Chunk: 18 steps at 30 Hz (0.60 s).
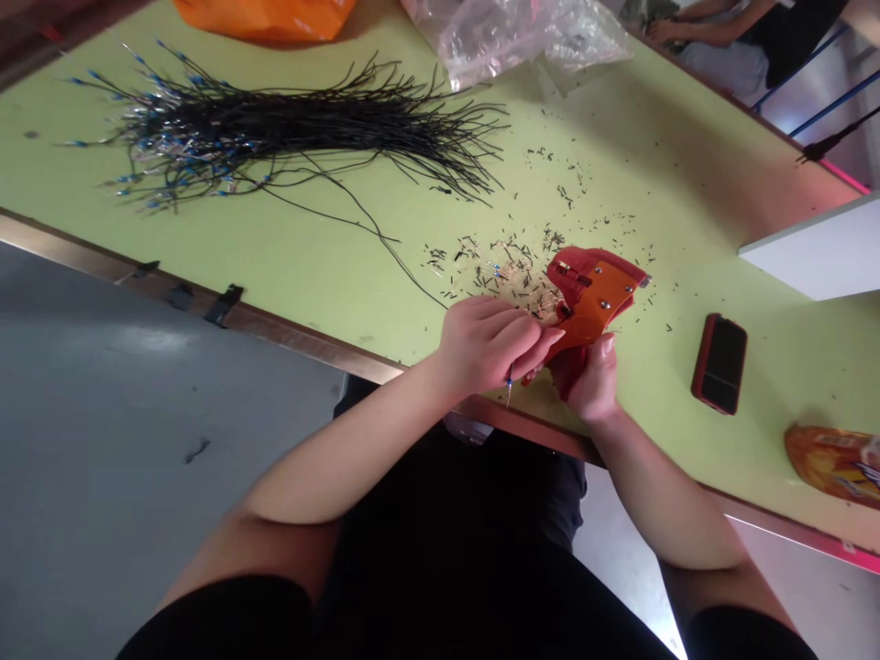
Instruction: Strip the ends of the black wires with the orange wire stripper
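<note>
My right hand [592,380] is wrapped round the handles of a red and orange wire stripper [597,298], whose head points up and away from me. Close against the tool's side, the fingers of my left hand [491,339] are closed on a thin black wire [419,282]. A short end with a blue part [510,383] hangs below that hand. Just where the wire meets the tool is hidden by my fingers. Farther left lies a thick bundle of black wires [295,124], with blue and shiny metal ends at its left.
Wire scraps [512,266] are scattered behind the tool. A phone [720,364] and an orange package [835,463] lie to the right. Clear plastic bags [509,41] and an orange bag [265,18] lie at the back. Another person's arm [715,32] shows beyond the table.
</note>
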Available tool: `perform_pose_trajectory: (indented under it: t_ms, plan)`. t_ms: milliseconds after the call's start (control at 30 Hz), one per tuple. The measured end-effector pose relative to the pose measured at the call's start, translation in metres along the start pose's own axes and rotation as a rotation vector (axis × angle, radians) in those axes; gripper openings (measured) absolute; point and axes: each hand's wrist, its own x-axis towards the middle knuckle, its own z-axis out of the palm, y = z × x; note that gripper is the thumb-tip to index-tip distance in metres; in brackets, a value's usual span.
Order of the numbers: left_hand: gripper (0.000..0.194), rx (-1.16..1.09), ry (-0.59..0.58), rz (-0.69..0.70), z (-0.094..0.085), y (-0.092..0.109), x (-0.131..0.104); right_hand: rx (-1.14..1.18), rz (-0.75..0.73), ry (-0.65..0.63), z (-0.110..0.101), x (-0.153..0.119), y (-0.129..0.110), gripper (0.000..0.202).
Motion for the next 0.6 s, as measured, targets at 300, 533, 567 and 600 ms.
perform_pose_trajectory:
  t_ms: [300, 533, 567, 600]
  plan:
    - [0.048, 0.043, -0.016, -0.058, 0.0, -0.0016, -0.0058, 0.027, 0.016, -0.068, 0.0, -0.0012, -0.004, 0.078]
    - [0.047, 0.013, -0.036, -0.062, -0.006, -0.0025, -0.003, 0.069, 0.065, -0.092, -0.0011, 0.0, -0.0074, 0.087]
    - [0.046, 0.004, -0.035, -0.07, -0.007, -0.0022, -0.002, 0.08, 0.067, -0.096, -0.0014, 0.0008, -0.0084, 0.088]
    - [0.046, -0.011, -0.036, -0.078, -0.008, -0.0017, -0.0011, 0.084, 0.074, -0.095, -0.0015, 0.0017, -0.0095, 0.089]
